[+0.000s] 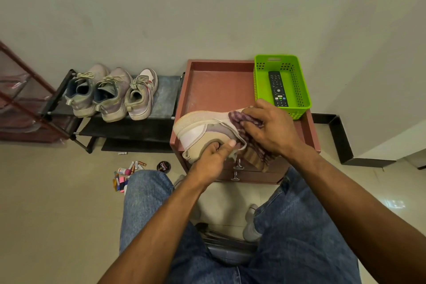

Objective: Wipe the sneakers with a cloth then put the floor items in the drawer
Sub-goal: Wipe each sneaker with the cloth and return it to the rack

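My left hand (pixel 213 157) grips the heel of a beige and white sneaker (pixel 202 130), which lies on its side over the front of the red-brown drawer cabinet (pixel 216 90). My right hand (pixel 268 128) holds a striped purple and tan cloth (pixel 255 157) against the sneaker's upper near the laces. Three more sneakers (pixel 110 92) stand on the low black shoe rack (pixel 129 127) to the left. On the floor by my left knee lie several small items: batteries and tubes (pixel 125 175) and a round shoe polish tin (pixel 163 166).
A green plastic basket (pixel 297 90) with a black remote (pixel 277 89) sits on the cabinet's back right. The cabinet's drawers (pixel 251 174) with metal knobs face me, closed. A red mesh rack (pixel 20 99) stands far left. My legs in jeans fill the foreground.
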